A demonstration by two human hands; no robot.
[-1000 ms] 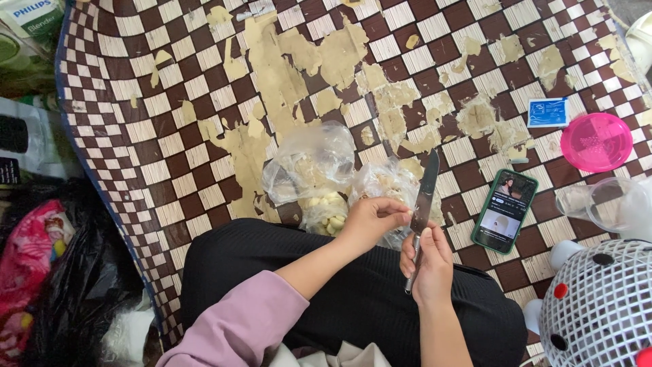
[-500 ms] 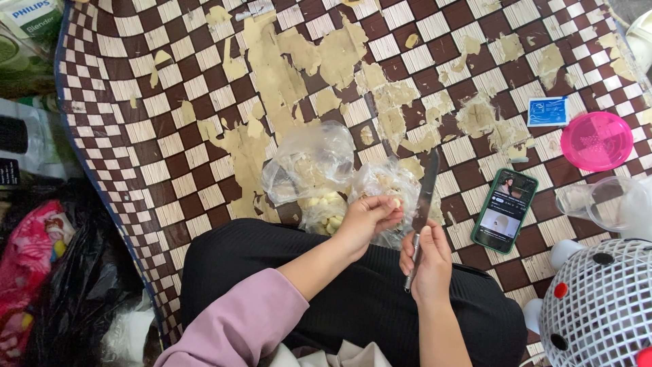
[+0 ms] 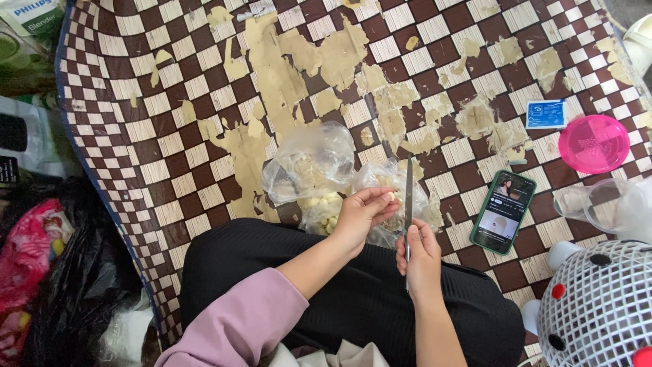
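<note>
head view: the left hand pinches a small pale garlic clove over the clear plastic bags of pale cloves; the right hand is wrapped round a long steel knife, blade up. many cloves sit bagged on the brown-and-cream checkered mat; this one looks unfinished.
</note>
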